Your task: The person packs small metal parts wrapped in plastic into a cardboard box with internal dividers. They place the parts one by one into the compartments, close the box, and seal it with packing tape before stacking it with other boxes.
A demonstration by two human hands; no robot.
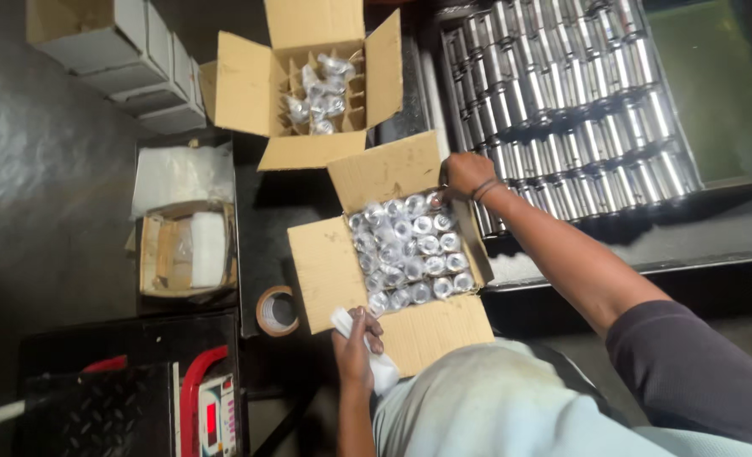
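- Left hand (355, 343): closed around a small white wrapped piece (367, 351), held over the near flap of the full box (410, 251). The piece's long axis runs from up-left to down-right, along the flap edge.
- Right hand (465, 175): arm stretched out, hand at the far right corner of the full box, fingers curled down at the rim. Whether it grips anything I cannot tell.
- Full box: open carton, flaps spread, packed with rows of plastic-wrapped metal parts (408, 252) standing on end. It lies just beyond the left hand, between the two hands; the left hand is the nearer to its front row.
- Tray (571, 101): right of and beyond the full box, holding rows of bare shiny metal cylinders lying on their sides.
- Second box (308, 85): beyond the full box, open, with dividers and a few wrapped parts.
- Tape roll (276, 311): just left of the full box.
- Small carton with white padding (188, 250): further left of the full box.
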